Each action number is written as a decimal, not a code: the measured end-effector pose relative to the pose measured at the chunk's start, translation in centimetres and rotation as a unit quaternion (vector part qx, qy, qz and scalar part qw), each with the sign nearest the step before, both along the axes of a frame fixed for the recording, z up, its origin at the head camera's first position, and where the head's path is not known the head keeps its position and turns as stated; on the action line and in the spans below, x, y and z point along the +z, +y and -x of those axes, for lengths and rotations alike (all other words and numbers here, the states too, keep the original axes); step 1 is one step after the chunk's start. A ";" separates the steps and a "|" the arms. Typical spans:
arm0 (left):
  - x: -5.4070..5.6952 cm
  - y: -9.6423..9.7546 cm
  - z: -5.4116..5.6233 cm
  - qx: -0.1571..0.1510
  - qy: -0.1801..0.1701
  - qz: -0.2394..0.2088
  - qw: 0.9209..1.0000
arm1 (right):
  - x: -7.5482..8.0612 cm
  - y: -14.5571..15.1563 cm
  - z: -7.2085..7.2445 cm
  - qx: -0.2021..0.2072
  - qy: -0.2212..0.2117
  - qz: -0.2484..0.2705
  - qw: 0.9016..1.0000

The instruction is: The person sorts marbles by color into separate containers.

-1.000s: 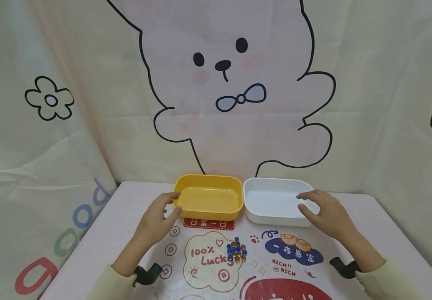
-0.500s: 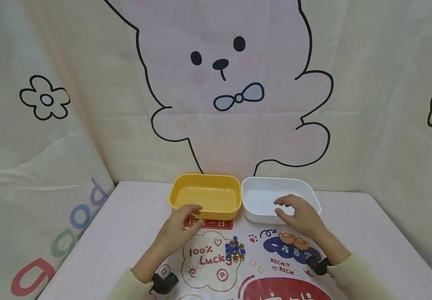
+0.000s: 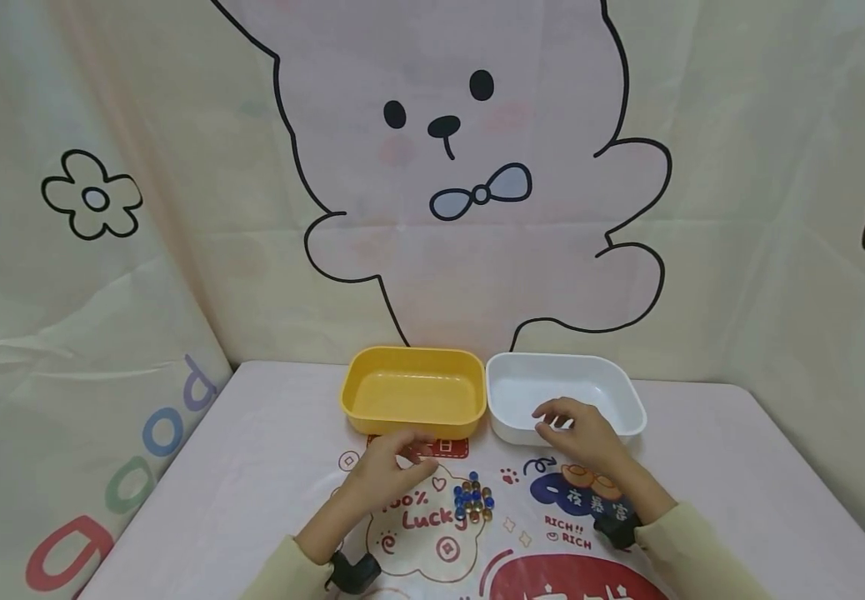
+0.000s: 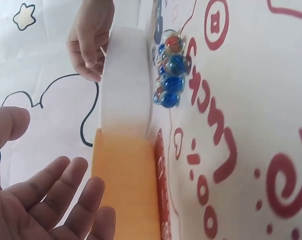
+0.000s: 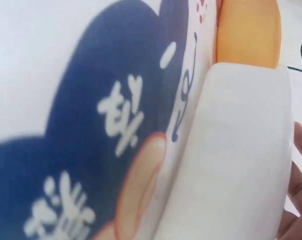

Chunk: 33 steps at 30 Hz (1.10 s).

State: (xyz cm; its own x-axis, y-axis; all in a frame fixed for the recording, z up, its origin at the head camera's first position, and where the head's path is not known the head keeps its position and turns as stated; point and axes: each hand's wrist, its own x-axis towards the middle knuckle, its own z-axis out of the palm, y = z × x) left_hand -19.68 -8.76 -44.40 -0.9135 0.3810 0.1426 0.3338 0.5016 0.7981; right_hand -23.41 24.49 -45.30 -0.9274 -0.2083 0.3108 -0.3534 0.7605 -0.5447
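A small cluster of blue and amber glass marbles [image 3: 473, 498] lies on the printed table mat. My left hand [image 3: 391, 473] hovers just left of the marbles, in front of the yellow tray [image 3: 413, 390]; its fingers are loosely bent and hold nothing, as the left wrist view of the hand [image 4: 46, 200] also shows. Over the front rim of the white tray [image 3: 571, 379] is my right hand [image 3: 581, 432], fingers relaxed and apart, with nothing in them. Only part of those right-hand fingers [image 5: 301, 187] appears in the right wrist view, beyond the white tray wall [image 5: 235, 145].
Both trays stand side by side at the table's back edge, with bare insides. Behind them hangs a cloth backdrop [image 3: 447, 250] with a bear drawing. Black straps [image 3: 355, 573] sit at both wrists. The mat carries red and blue lettering.
My left hand has moved right and nearer, from the yellow tray's left end toward the marbles. My right hand has shifted left and slightly nearer over the white tray. The marbles stay put.
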 end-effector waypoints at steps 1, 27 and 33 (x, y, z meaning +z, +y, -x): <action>-0.2 0.1 0.0 -0.002 -0.007 0.000 1.000 | -0.1 -0.1 0.0 -0.001 -0.004 0.001 1.000; -3.1 2.0 0.5 -0.025 -0.094 0.010 0.995 | -0.6 -0.8 0.1 -0.048 -0.027 0.010 0.998; -3.3 2.3 0.7 -0.040 -0.087 0.007 0.995 | -0.6 -0.7 0.1 -0.050 -0.027 0.013 0.998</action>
